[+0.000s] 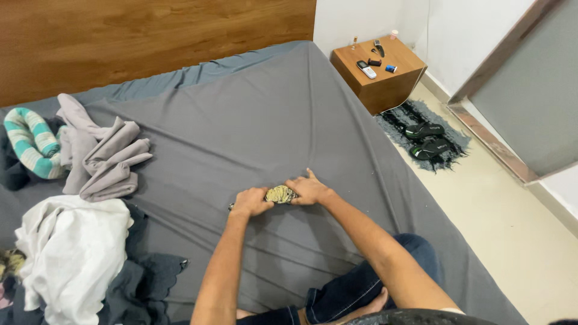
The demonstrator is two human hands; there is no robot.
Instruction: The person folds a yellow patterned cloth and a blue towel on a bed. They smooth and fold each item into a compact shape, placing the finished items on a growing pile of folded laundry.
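A small rolled-up patterned cloth (280, 194), yellowish with dark specks, lies on the grey bedsheet (253, 120) in front of me. My left hand (251, 201) is closed around its left end. My right hand (308, 189) presses on its right end with fingers spread over it. Most of the cloth is hidden under the two hands.
A heap of clothes lies at the left: a grey garment (99, 159), a white one (69, 253), a teal striped piece (30, 141). A wooden nightstand (379, 72) with small items stands at the far right. Black sandals (426, 139) rest on a floor mat. My knee in jeans (367, 283) is on the bed.
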